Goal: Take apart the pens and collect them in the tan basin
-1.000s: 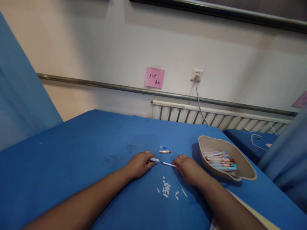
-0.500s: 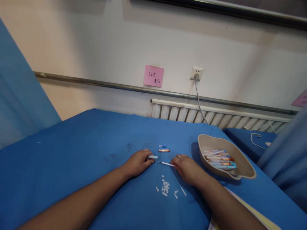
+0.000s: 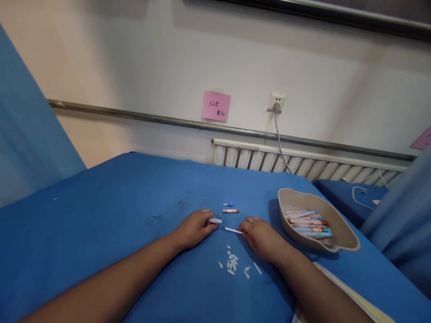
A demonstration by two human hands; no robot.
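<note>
My left hand (image 3: 195,229) is closed around a pale blue pen barrel (image 3: 214,220), one end of which sticks out to the right. Between thumb and fingers, my right hand (image 3: 259,237) pinches a thin white pen refill (image 3: 233,230). The refill's dark tip points left, just below the barrel and close to my left fingers; whether it touches them I cannot tell. Beyond the hands lie a short orange pen piece (image 3: 230,211) and a small blue piece with a white stem (image 3: 229,205). Nearer to me is a loose pile of small white cone-shaped pieces (image 3: 232,264).
To the right stands a beige basin (image 3: 343,233) holding several pens (image 3: 308,222). Blue cloth (image 3: 134,188) covers the bed-like surface. Some paper (image 3: 350,291) lies under my right forearm. A radiator (image 3: 256,157) and a socket with a cord (image 3: 276,103) are behind.
My right hand has shifted slightly left, bringing the white refill a little closer to my left hand. The pale blue barrel stays nearly where it was.
</note>
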